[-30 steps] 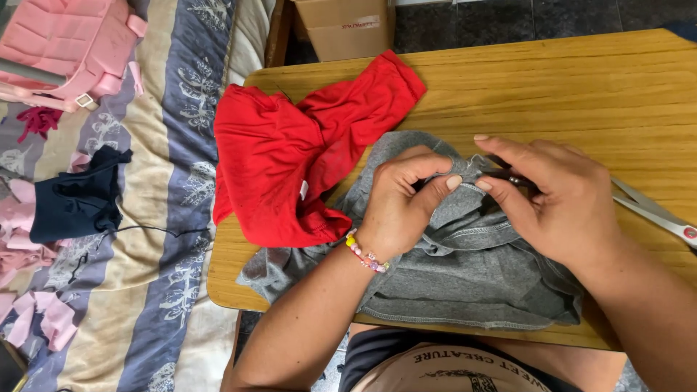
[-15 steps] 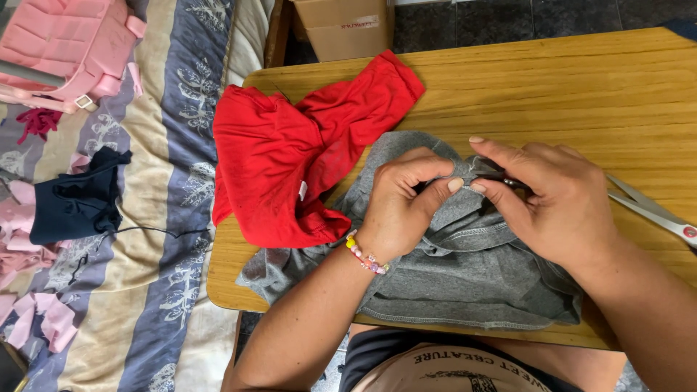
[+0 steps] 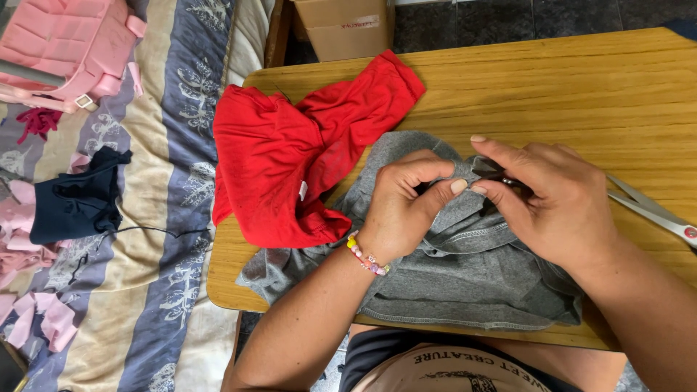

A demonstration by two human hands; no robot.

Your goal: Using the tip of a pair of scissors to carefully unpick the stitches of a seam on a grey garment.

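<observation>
The fingers (image 3: 459,186) of both hands are pressed together at one spot on the grey garment (image 3: 465,268): the left hand (image 3: 403,207) pinches a fold of the fabric, and the right hand (image 3: 552,203) is closed on a small dark item at the same fold, too hidden to be identified. The grey garment is spread on the worktop (image 3: 566,87) at its near edge, directly before the body. Risk, as judged: if the hidden item is sharp, the left fingertip just beside it could be pricked; a slackened pinch would let the fold slip. The scissors (image 3: 653,210), partly covered by the right wrist, could be nudged by that forearm. The red garment (image 3: 298,160) overhangs the left edge of the worktop and could be dragged off toward the bed (image 3: 152,290). Count: two hands, one grey garment, one red garment, one pair of scissors, one beaded bracelet (image 3: 365,255), one cardboard box (image 3: 345,25), one dark blue cloth (image 3: 76,199), one pink plastic object (image 3: 62,47), several pink scraps.
</observation>
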